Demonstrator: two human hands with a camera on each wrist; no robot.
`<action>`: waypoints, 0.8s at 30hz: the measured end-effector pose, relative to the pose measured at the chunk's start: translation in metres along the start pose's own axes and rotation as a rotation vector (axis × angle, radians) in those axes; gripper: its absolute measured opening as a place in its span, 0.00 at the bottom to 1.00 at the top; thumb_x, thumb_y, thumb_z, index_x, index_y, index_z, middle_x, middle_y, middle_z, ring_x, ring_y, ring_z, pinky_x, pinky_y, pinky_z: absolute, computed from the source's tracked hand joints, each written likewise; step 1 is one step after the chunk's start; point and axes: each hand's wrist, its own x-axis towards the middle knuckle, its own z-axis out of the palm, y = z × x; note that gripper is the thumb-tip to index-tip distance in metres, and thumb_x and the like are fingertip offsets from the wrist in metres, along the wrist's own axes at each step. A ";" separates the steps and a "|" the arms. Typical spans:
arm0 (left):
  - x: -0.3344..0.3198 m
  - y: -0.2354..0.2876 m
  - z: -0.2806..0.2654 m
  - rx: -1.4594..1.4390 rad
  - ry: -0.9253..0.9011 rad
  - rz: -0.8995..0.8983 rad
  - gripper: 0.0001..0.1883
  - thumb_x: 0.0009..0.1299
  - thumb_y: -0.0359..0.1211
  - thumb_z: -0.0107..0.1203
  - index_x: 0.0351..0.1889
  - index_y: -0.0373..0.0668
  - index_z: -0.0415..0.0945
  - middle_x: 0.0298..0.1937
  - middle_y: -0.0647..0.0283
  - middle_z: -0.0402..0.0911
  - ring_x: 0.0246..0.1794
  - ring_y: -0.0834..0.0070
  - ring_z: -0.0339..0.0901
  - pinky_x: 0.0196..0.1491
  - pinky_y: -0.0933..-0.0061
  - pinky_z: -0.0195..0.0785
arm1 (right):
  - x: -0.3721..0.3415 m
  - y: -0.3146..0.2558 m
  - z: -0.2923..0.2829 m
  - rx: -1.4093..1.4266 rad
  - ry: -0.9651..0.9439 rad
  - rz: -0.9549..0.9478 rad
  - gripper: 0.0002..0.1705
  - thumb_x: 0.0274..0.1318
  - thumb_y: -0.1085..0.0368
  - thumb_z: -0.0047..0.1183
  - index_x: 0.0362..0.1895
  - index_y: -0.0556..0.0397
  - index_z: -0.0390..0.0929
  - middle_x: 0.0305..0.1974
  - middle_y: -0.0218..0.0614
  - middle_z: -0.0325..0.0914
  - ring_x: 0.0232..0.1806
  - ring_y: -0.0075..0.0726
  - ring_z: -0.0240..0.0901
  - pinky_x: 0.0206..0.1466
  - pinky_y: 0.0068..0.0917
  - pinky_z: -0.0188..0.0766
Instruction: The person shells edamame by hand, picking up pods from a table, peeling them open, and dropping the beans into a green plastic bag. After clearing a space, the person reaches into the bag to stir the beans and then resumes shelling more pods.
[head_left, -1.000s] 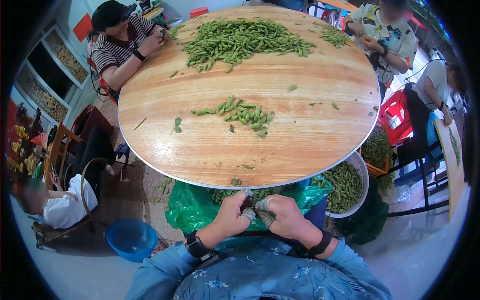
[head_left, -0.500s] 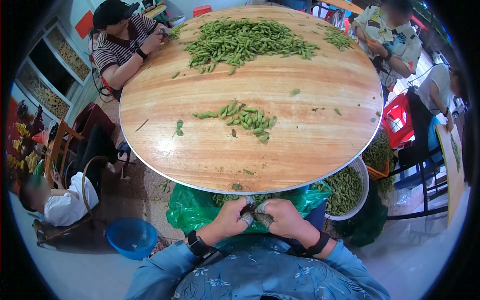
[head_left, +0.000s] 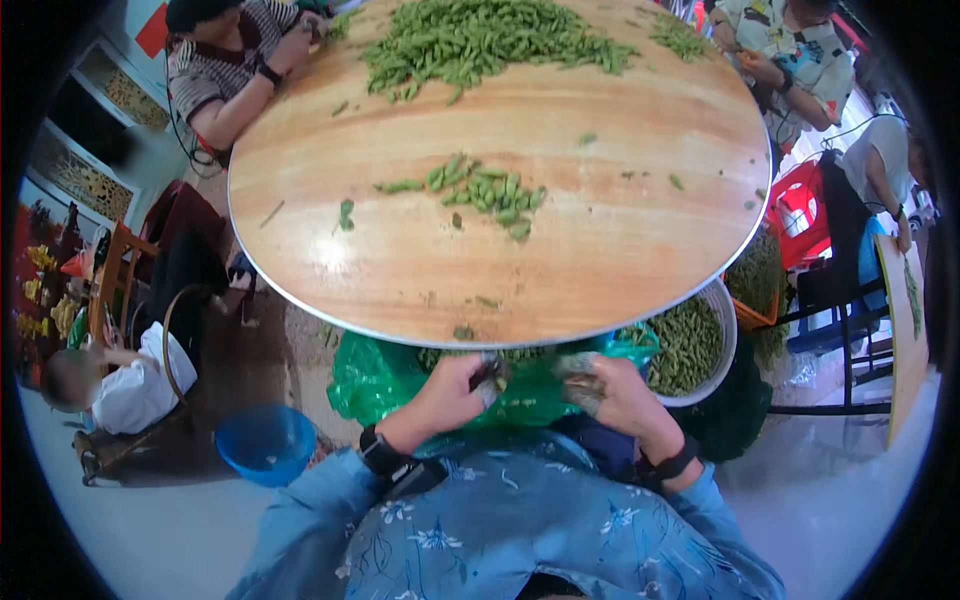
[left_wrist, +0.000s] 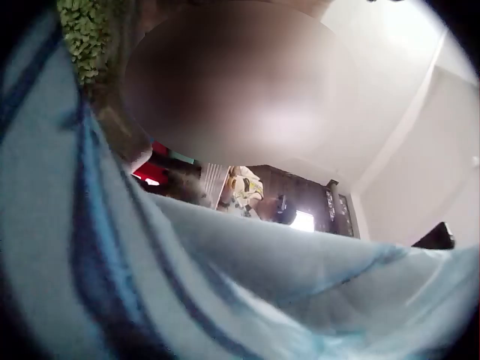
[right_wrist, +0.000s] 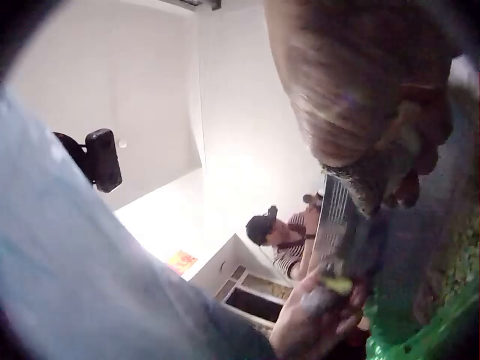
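Over the green plastic bag (head_left: 365,375) at the table's near edge, my two hands are apart. Grey wrapping covers some fingertips of both. My left hand (head_left: 450,392) has its fingers bent, and in the right wrist view a small yellow-green bean pod (right_wrist: 339,285) shows pinched at its fingertips. To the right, my right hand (head_left: 625,395) has bent fingers and a wrapped thumb; I cannot tell whether anything is between them. Green pods lie in the bag, partly hidden under the table rim. The left wrist view shows mostly sleeve and a blurred dark shape.
On the round wooden table (head_left: 400,270) are a small group of pods (head_left: 490,190) and a large heap (head_left: 490,45). A white basket (head_left: 727,345) of pods stands at right, a blue basin (head_left: 265,440) at left. Other people sit around.
My hands were together at the fingertips; now they have separated, the right one moving off to the right. The head view has tipped downward, so the table sits higher in it.
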 end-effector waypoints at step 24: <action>-0.009 0.008 -0.030 0.565 -0.321 0.274 0.16 0.55 0.35 0.54 0.41 0.41 0.70 0.46 0.52 0.70 0.43 0.56 0.68 0.43 0.63 0.63 | -0.018 -0.022 -0.060 -0.072 0.662 -0.024 0.20 0.51 0.65 0.47 0.49 0.57 0.65 0.31 0.25 0.68 0.27 0.16 0.62 0.29 0.14 0.61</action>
